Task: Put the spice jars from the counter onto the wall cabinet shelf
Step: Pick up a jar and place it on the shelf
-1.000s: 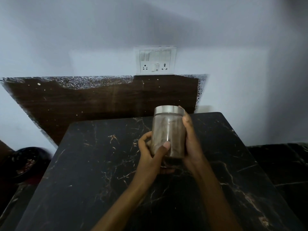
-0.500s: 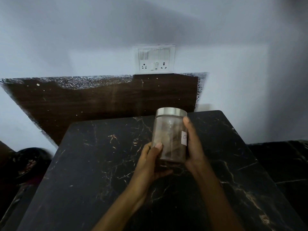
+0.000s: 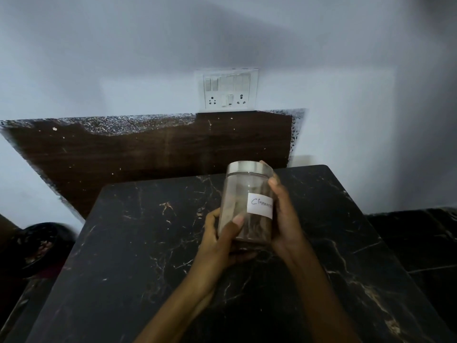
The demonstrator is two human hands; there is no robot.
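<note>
A: Jar (image 3: 247, 204) location?

B: Held above the black marble tabletop (image 3: 138, 243), in front of the socket plate (image 3: 228, 90) on the wall. Upright, slight tilt. Steel lid on, brown contents, white label facing camera, reads "Cinnam", the rest is hidden.

A: Hands?

B: Left hand (image 3: 220, 243) wrapped round the jar's lower left, thumb across the front. Right hand (image 3: 284, 219) clamped on the jar's right side, fingertips up at the lid.

A: Else?

B: Dark bowl (image 3: 37, 246) far left of the jar, below the tabletop edge.
</note>
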